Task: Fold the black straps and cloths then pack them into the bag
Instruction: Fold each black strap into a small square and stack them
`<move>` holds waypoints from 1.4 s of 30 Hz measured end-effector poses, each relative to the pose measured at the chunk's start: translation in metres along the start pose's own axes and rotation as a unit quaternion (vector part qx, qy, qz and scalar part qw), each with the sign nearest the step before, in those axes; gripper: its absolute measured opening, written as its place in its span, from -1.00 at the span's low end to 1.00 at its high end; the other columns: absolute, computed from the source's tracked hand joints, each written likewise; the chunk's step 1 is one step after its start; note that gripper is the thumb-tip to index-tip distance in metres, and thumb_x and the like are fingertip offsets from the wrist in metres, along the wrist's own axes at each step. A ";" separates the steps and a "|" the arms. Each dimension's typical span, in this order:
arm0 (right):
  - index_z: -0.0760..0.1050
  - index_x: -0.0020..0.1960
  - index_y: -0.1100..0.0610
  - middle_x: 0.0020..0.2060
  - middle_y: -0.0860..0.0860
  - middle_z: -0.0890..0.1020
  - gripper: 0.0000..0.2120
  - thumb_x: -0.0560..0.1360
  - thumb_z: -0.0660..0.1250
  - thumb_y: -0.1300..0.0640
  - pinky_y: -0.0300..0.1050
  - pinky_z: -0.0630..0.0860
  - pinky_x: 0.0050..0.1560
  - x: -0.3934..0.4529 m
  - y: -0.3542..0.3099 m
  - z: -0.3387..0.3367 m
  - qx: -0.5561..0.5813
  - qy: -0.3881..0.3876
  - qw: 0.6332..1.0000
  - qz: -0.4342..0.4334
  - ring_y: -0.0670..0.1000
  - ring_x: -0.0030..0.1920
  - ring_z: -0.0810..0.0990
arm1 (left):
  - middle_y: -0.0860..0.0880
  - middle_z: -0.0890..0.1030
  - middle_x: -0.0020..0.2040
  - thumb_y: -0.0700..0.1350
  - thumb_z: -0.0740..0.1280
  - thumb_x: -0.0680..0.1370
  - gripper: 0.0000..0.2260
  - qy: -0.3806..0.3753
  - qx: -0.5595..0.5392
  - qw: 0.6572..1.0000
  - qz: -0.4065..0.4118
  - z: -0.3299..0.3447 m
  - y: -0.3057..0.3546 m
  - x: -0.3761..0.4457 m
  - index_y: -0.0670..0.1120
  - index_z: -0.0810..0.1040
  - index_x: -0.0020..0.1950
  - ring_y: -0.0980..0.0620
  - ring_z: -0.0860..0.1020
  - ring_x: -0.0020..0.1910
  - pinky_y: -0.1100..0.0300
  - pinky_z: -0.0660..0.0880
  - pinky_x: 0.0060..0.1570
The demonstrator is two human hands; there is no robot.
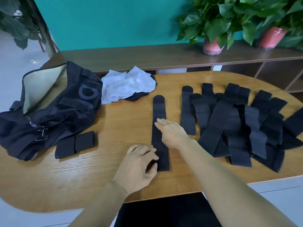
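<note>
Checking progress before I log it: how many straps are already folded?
1 that shows: a folded strap lies on the table beside the bag. More may be hidden inside the bag.

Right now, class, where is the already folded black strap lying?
In the head view, the folded strap lies on the table's left side, beside the black bag.

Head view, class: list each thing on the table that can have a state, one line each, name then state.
Bag: unzipped, open, lying slumped.
Single strap: laid flat, unfolded.
Folded strap: folded, lying beside the bag.
Strap pile: unfolded, overlapping.
White cloth: crumpled, on a dark cloth.
Left hand: fingers on the strap's near end.
Right hand: flat on the strap's middle.
</note>
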State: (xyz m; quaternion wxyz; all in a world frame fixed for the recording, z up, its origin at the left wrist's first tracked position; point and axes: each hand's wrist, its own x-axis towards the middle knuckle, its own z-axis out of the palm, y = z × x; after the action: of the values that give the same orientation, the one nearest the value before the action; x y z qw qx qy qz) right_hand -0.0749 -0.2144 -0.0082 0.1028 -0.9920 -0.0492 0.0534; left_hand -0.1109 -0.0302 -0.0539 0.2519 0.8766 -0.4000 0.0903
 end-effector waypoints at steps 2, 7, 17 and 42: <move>0.19 0.51 0.18 0.52 0.05 0.16 -0.47 0.56 0.11 0.37 -0.08 0.07 0.49 0.012 0.001 -0.004 0.015 -0.007 1.000 0.009 0.01 0.54 0.04 | 0.12 0.61 0.10 0.02 0.29 0.48 -0.83 -0.002 0.007 1.000 0.007 0.000 -0.001 -0.002 0.03 0.64 -0.03 0.18 0.52 0.19 0.28 0.20 0.30; 0.17 0.52 0.18 0.52 0.04 0.17 -0.45 0.55 0.08 0.42 -0.11 0.04 0.49 0.027 0.004 -0.007 0.054 -0.004 0.998 0.024 0.01 0.54 0.05 | 0.12 0.63 0.05 0.04 0.27 0.51 -0.81 -0.003 0.023 0.999 0.028 -0.003 0.003 -0.006 0.03 0.64 -0.05 0.16 0.55 0.14 0.21 0.27 0.25; 0.35 0.46 0.10 0.36 0.09 0.47 -0.51 0.58 0.08 0.38 -0.04 0.35 0.36 -0.010 0.000 -0.017 0.204 0.101 0.974 0.011 0.05 0.39 0.40 | 0.23 0.53 0.25 0.13 0.26 0.46 -0.58 0.009 -0.069 0.997 -0.033 -0.022 0.002 -0.010 0.06 0.54 0.29 0.33 0.38 0.29 0.31 0.07 0.35; 0.55 0.16 0.11 -0.15 -0.04 0.64 -0.78 0.57 0.29 0.06 -0.10 0.47 -0.08 -0.063 -0.031 0.042 0.227 0.228 0.923 0.211 0.00 0.07 0.49 | 0.10 0.67 -0.06 0.03 0.33 0.56 -0.62 0.025 0.018 0.979 -0.202 -0.004 0.013 0.031 -0.01 0.48 0.37 0.08 0.59 -0.03 0.18 0.33 0.15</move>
State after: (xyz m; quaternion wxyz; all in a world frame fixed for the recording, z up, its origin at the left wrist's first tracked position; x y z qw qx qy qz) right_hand -0.1445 -0.1830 -0.0362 0.3202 -0.9148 0.2000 -0.1438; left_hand -0.1002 -0.0559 -0.0345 0.2591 0.9412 -0.2060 0.0669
